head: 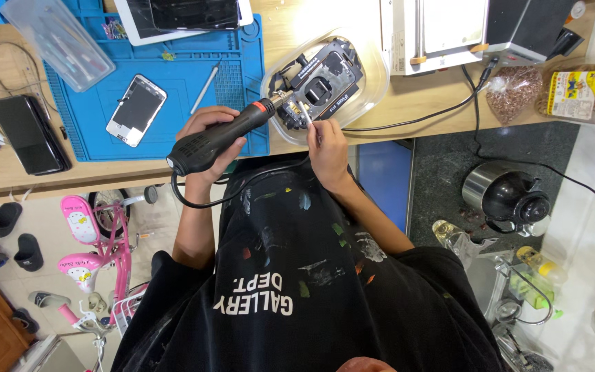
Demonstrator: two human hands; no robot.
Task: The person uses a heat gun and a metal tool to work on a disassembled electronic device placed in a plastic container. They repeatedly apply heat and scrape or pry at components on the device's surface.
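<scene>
My left hand (209,141) grips a black hot-air gun (218,134) with a red collar, its metal nozzle aimed right at a black circuit-board fixture (328,77). The fixture lies inside a clear plastic container (373,83) on the wooden desk. My right hand (325,148) pinches thin metal tweezers (308,118), whose tips reach the fixture just beside the nozzle. The gun's black cord (201,200) loops down past my wrist.
A blue work mat (173,69) carries a white phone (136,110) and a silver pen tool (204,88). A dark phone (30,134) lies left, a white machine (435,31) at the back. A kettle (507,196) and a pink bicycle (98,248) stand on the floor.
</scene>
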